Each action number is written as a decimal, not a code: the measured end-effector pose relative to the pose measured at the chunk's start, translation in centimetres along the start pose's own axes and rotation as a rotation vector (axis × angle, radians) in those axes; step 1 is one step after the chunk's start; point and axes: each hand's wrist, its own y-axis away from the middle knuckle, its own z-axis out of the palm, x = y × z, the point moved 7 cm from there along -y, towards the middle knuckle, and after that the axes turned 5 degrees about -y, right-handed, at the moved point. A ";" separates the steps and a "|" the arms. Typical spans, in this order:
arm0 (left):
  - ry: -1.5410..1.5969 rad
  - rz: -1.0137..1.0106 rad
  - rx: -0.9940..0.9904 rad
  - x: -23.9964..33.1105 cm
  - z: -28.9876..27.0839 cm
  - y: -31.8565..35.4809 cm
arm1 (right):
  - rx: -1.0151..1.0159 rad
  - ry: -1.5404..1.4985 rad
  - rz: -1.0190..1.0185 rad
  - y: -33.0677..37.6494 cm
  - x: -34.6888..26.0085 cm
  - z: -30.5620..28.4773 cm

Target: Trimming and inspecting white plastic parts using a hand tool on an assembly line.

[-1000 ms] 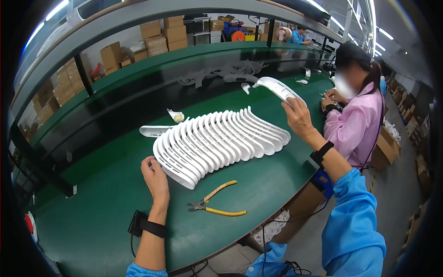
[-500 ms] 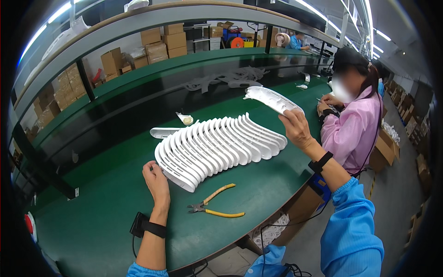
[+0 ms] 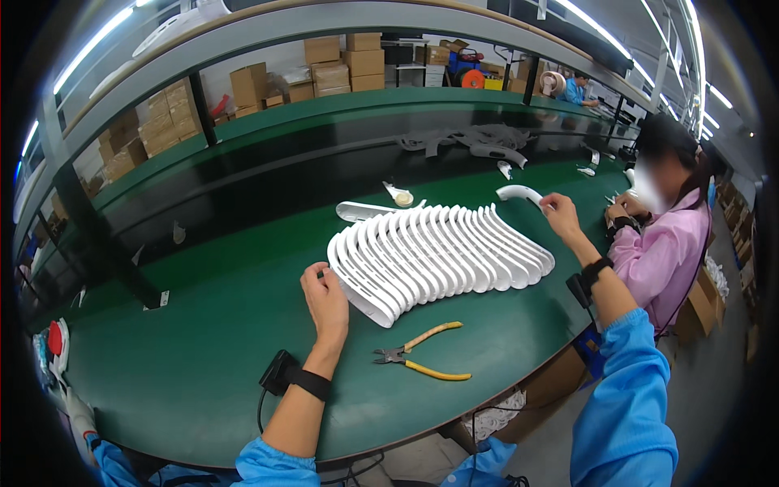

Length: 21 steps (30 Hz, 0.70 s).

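A: While the left hand (image 3: 326,299) rests flat on the green tabletop (image 3: 203,341), where does the curved white plastic piece (image 3: 519,193) sit?

B: In the right hand (image 3: 560,215), held out over the far right end of the fanned row of white curved plastic parts (image 3: 438,256). The grip is closed on one end of the piece; its long axis runs leftward and slightly away from the fingers, arching like a hook.

A: And the row itself?

B: It lies between the two hands, fanned from near left to far right, each part leaning on its neighbour. The left hand is open, holding nothing, its fingertips touching the nearest part at the left end. The right hand is at the opposite end, so it is the one nearer the last part in the row; the held piece hangs just beyond and above that last part.

A: Anything else close by?

B: Yellow-handled side cutters (image 3: 422,353) lie on the tabletop just in front of the row, nearer the left hand, untouched. A single white part (image 3: 365,211) lies behind the row. A co-worker in a pink smock (image 3: 661,252) sits to the right, hands busy with their own work.
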 end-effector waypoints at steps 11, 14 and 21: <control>-0.030 0.010 0.007 0.7 -0.3 0.2 | -0.113 0.082 -0.749 -0.3 -19.4 11.6; -0.021 0.017 0.021 0.8 -0.5 0.2 | -0.354 0.185 -0.696 1.0 -21.9 17.1; -0.027 0.005 0.047 0.4 -0.4 0.0 | -0.582 0.478 -0.557 0.5 -21.7 24.6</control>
